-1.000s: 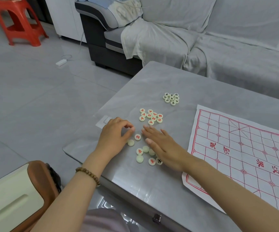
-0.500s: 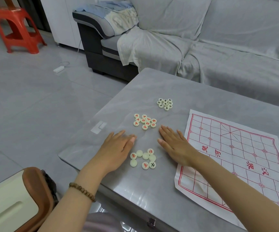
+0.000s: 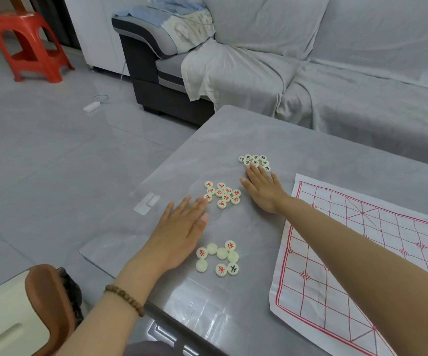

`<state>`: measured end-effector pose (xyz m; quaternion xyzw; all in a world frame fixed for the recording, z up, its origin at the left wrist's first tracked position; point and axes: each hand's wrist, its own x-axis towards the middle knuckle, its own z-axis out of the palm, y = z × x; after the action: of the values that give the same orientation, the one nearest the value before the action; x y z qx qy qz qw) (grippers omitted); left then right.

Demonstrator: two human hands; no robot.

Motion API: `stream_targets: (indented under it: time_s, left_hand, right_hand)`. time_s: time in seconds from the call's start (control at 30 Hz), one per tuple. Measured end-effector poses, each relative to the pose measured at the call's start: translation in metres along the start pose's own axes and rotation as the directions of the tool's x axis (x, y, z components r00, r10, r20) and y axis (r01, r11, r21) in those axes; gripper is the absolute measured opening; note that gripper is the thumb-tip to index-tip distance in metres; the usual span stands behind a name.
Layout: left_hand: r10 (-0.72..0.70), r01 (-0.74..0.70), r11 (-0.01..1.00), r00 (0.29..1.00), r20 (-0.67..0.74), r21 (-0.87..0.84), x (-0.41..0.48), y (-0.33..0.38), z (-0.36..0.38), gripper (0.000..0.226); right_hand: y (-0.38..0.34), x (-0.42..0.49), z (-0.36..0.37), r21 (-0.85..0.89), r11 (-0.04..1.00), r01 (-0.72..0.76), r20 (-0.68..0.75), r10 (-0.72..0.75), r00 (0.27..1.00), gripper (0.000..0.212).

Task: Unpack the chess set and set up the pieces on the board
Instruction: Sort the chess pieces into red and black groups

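A white paper board (image 3: 356,255) with a red grid lies on the right of the grey table (image 3: 246,134). Round cream pieces sit in three clusters. The red-lettered group (image 3: 222,194) is mid-table, the black-lettered group (image 3: 255,161) lies farther back, and a mixed group (image 3: 218,258), some face down, is nearest me. My left hand (image 3: 182,227) lies flat, fingers straight, its fingertips touching the left edge of the red group. My right hand (image 3: 261,187) lies flat with straight fingers reaching the near edge of the black group. Neither hand holds a piece.
A grey covered sofa (image 3: 310,73) stands behind the table. A red plastic stool (image 3: 28,47) is at the far left on the tiled floor. A brown and cream chair arm (image 3: 28,317) is at the lower left. A clear patch of tape (image 3: 147,203) sits near the table's left edge.
Both hands have left the near mixed group and slid forward, fingers flattened. The left now touches the red group and the right reaches the black group. The camera view shifted.
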<state>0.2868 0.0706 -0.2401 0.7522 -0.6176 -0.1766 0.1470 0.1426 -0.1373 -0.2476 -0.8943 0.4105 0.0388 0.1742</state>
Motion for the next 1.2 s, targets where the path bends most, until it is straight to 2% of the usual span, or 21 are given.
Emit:
stream_targets:
  time_s: [0.07,0.13,0.23,0.37,0.47,0.57,0.6,0.7,0.83,1.03,1.2]
  left_hand:
    - [-0.017,0.013,0.998,0.997,-0.072,-0.055,0.0,-0.011,-0.009,0.043]
    - [-0.028,0.007,0.984,0.993,-0.115,-0.18,-0.006,-0.014,-0.018,0.038]
    - [-0.01,-0.029,0.953,0.992,-0.126,-0.301,-0.019,-0.01,-0.028,0.043]
    - [0.076,-0.088,0.969,0.995,-0.061,-0.229,-0.026,-0.014,-0.019,0.072]
    - [0.044,-0.04,0.989,0.999,0.025,-0.141,-0.03,-0.012,-0.01,0.081]
    - [0.064,-0.065,0.998,0.996,0.068,0.009,-0.036,-0.005,-0.007,0.111]
    - [0.075,-0.081,0.994,0.994,0.078,0.069,-0.036,-0.002,-0.004,0.112]
    - [0.085,-0.096,0.986,0.993,0.085,0.137,-0.03,0.007,0.002,0.095]
    - [0.053,-0.067,0.987,0.993,0.102,0.144,-0.006,0.018,0.004,0.055]
    - [0.063,-0.068,0.992,0.997,0.055,0.108,0.019,0.018,0.009,0.053]
    - [0.111,-0.111,0.994,0.992,-0.056,-0.002,0.001,0.009,-0.006,0.053]
  right_hand:
    - [-0.004,-0.011,-0.001,0.065,0.994,0.089,-0.114,-0.082,0.99,0.053]
    - [-0.014,-0.037,0.003,0.202,0.957,0.206,-0.232,-0.158,0.96,0.05]
    - [-0.031,-0.086,0.017,0.343,0.879,0.332,-0.24,-0.26,0.935,0.049]
    - [-0.029,-0.129,0.032,0.246,0.868,0.431,-0.125,-0.412,0.902,0.056]
    - [-0.022,-0.143,0.035,0.187,0.873,0.45,-0.053,-0.448,0.892,0.061]
    - [-0.019,-0.146,0.036,0.144,0.885,0.442,-0.006,-0.446,0.895,0.065]
    - [-0.018,-0.145,0.036,0.137,0.891,0.433,0.001,-0.437,0.9,0.066]
    - [-0.02,-0.13,0.035,0.054,0.91,0.412,-0.014,-0.412,0.911,0.07]
    - [-0.023,-0.1,0.032,0.011,0.942,0.335,-0.076,-0.333,0.94,0.077]
    - [-0.025,-0.074,0.03,0.011,0.975,0.221,-0.104,-0.219,0.97,0.054]
    - [-0.033,-0.106,0.033,0.071,0.948,0.31,-0.171,-0.295,0.94,0.056]
